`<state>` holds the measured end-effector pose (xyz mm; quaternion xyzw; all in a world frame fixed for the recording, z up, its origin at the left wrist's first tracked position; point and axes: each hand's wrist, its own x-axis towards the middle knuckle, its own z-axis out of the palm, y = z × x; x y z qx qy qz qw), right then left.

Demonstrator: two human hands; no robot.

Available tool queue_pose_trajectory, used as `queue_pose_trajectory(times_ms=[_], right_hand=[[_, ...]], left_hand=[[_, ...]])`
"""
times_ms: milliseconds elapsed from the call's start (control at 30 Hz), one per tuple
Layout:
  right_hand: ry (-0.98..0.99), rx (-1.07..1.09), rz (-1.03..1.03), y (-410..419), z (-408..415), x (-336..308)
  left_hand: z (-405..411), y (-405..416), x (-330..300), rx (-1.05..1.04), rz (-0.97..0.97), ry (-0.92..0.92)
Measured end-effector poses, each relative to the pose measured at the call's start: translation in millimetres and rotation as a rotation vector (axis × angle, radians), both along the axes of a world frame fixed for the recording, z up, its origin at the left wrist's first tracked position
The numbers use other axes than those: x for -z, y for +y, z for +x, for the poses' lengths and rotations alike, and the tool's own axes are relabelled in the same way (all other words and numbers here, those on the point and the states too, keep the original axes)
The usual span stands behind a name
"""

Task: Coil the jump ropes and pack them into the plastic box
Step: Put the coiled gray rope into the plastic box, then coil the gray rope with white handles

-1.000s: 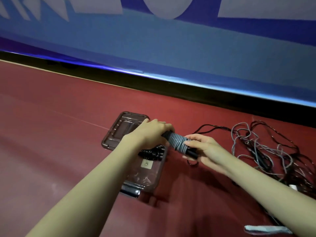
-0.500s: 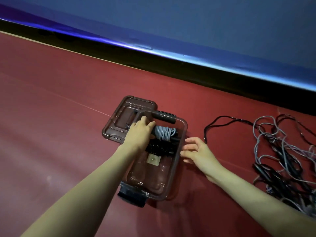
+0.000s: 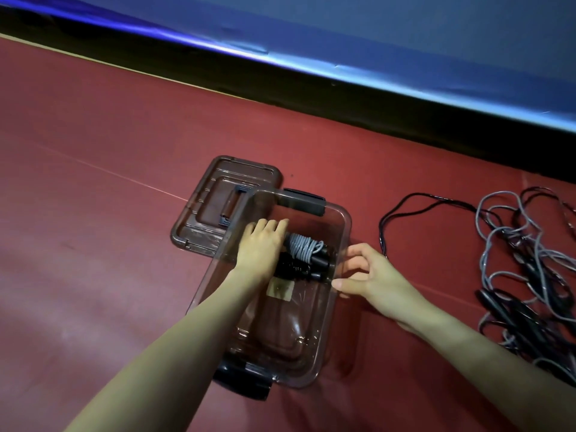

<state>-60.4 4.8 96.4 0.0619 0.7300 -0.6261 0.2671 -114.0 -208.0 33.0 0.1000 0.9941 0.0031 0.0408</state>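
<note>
Since a moment ago the right hand (image 3: 371, 277) has closed in from beside the plastic box (image 3: 338, 254) to pinch its near wall, fingers together on the rim. The left hand (image 3: 260, 244) stays inside, pressed down on the grey coiled rope (image 3: 300, 249); whether its grip is closed on it I cannot tell. The bundle, grey cord wound tight over black handles, sits at the far end beside a black coil (image 3: 291, 269). It looks light and springy, likely to loosen, so best held across the windings. Loose ropes (image 3: 511, 254) lie tangled on the floor (image 3: 93, 244), right.
</note>
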Motion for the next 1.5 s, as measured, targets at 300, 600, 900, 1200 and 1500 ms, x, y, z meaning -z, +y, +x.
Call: queue_pose_trajectory(times_ms=[300, 600, 900, 1200, 1500], right_hand=[[0.016, -0.019, 0.027, 1, 6, -1], [0.066, 0.036, 0.08, 20, 13, -6], [0.25, 0.126, 0.203, 110, 34, -37], [0.322, 0.284, 0.489, 244, 85, -51], [0.331, 0.204, 0.892, 344, 146, -2]], left_hand=[[0, 3, 4, -0.025, 0.009, 0.138], [9, 5, -28, -0.088, 0.388, 0.128], [37, 78, -96, 0.118, 0.559, -0.094], [60, 208, -100, 0.368, 0.488, -0.216], [86, 300, -62, 0.384, 0.522, -0.312]])
